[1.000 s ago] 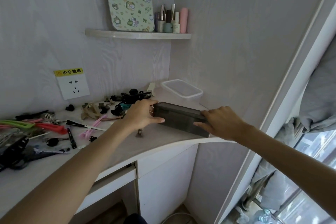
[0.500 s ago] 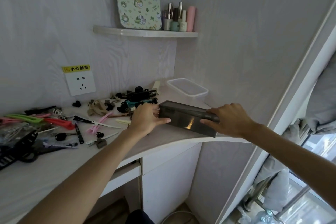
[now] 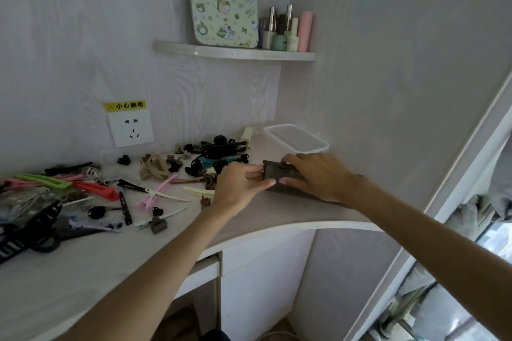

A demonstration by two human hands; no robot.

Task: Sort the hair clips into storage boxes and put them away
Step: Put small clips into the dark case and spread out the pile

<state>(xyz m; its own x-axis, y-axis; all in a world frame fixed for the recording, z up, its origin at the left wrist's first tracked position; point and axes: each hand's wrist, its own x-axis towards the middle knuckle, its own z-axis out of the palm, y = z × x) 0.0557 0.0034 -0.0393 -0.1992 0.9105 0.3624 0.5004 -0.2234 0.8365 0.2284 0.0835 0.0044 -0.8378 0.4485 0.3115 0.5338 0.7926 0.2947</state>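
Where the pale wood-grain desk (image 3: 277,219) curves toward the right-hand wall, a dark grey, smoky plastic storage box (image 3: 279,178), rectangular with a flat lid and a small slot on top, rests near the desk's far right end, gripped at its near end by both hands. Left hand (image 3: 238,187): fingers curled round the box's left end, thumb along the lower edge. Right hand (image 3: 318,174): laid over the lid, fingers bent down onto the top and front face, thumb tip almost meeting the left thumb. Just behind the box, against the wall, one clear shallow plastic container (image 3: 296,138) with rounded corners. To the left, spread loose over the desk, hair clips (image 3: 155,191) of mixed make: black claw clips, beige and brown jaw clips, long slim pink, red, green and cream duckbill clips, a teal piece among a black heap. On the back wall, a white socket (image 3: 130,127) under a yellow warning label. Above, a curved corner shelf (image 3: 232,52) carries a pale green printed board (image 3: 221,0) leaning upright and a cluster of small cosmetic bottles (image 3: 288,30), one a pink cylinder. Below the desk, white cabinet fronts (image 3: 249,285).
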